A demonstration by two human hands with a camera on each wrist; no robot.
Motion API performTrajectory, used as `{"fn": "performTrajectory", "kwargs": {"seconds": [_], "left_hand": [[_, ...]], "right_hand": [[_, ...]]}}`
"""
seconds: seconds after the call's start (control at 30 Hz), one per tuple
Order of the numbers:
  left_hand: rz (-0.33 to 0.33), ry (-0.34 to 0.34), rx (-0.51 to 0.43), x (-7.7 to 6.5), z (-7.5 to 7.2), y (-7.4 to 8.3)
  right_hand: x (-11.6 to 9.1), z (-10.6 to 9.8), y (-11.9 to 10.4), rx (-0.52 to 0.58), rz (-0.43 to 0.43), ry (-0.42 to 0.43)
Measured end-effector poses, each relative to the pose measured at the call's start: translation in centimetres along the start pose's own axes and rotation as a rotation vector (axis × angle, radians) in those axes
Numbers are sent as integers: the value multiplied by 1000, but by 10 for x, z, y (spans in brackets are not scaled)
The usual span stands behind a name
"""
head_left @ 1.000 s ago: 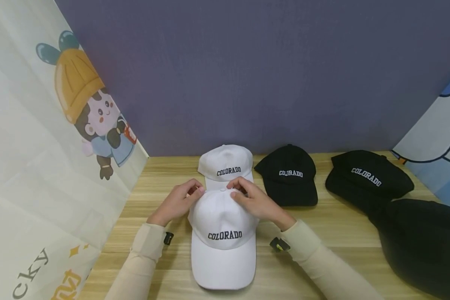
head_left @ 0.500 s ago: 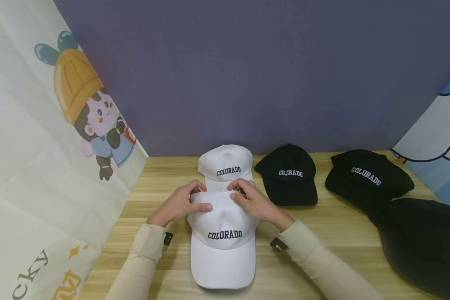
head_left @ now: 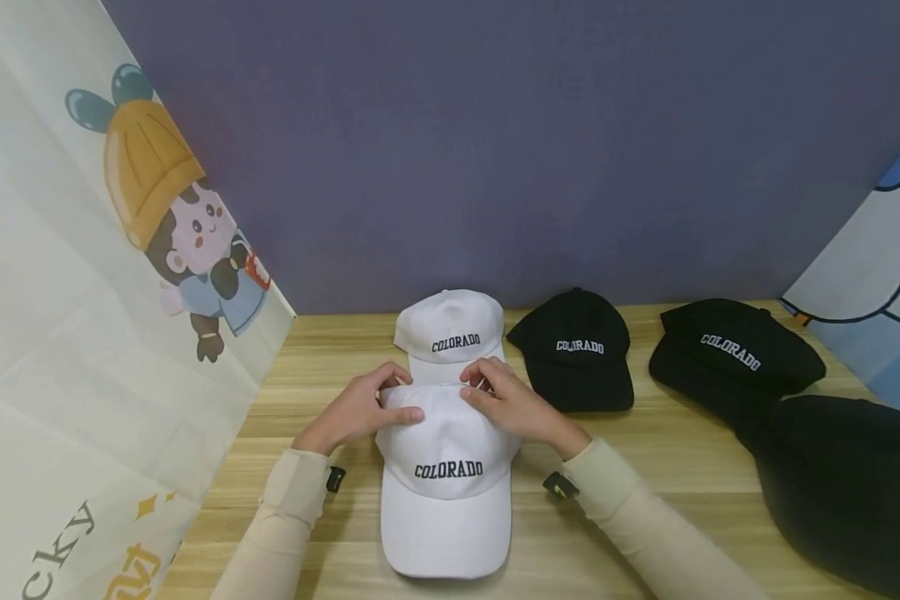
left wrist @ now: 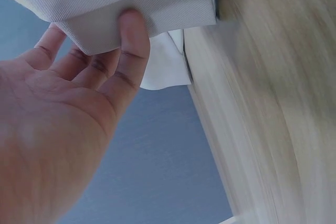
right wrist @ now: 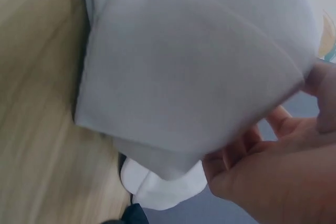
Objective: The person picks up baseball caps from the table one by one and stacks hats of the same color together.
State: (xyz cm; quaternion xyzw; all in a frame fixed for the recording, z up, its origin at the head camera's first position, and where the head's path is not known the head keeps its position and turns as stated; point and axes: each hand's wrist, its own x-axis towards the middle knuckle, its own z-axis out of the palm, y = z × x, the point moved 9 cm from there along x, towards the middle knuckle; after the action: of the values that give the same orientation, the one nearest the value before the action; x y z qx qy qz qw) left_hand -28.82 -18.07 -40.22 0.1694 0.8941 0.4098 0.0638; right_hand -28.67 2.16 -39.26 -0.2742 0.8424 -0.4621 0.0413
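A white baseball cap (head_left: 447, 442) with black COLORADO lettering lies front-most on the table, brim toward me. My left hand (head_left: 354, 410) grips the left top of its crown, thumb laid across the front and the other fingers behind. In the left wrist view, the fingers (left wrist: 134, 40) curl against the cap's back fabric (left wrist: 152, 11). On the other side of the crown, my right hand (head_left: 512, 400) pinches the top edge between thumb and fingers. The right wrist view shows that hand (right wrist: 283, 150) at the folded fabric (right wrist: 194, 66). A second white cap (head_left: 450, 325) stands directly behind, its brim partly covered.
To the right sit a black COLORADO cap (head_left: 577, 367), another black one (head_left: 727, 350) turned at an angle, and a large dark cap (head_left: 855, 492) at the right edge. A dark blue-grey wall (head_left: 532, 167) closes the back of the wooden table (head_left: 307, 350).
My left thumb has moved from the cap's top edge down onto the front of the crown. The crown's top has sunk slightly between the hands; the other caps stay put.
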Motion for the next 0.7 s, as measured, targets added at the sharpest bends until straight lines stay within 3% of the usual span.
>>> {"fn": "performTrajectory", "kwargs": {"seconds": [0.33, 0.7], "left_hand": [[5, -10, -15, 1, 1, -3], [8, -14, -26, 1, 1, -3]], "right_hand": [[-5, 0, 8, -42, 37, -188], [-9, 2, 15, -31, 81, -322]]}}
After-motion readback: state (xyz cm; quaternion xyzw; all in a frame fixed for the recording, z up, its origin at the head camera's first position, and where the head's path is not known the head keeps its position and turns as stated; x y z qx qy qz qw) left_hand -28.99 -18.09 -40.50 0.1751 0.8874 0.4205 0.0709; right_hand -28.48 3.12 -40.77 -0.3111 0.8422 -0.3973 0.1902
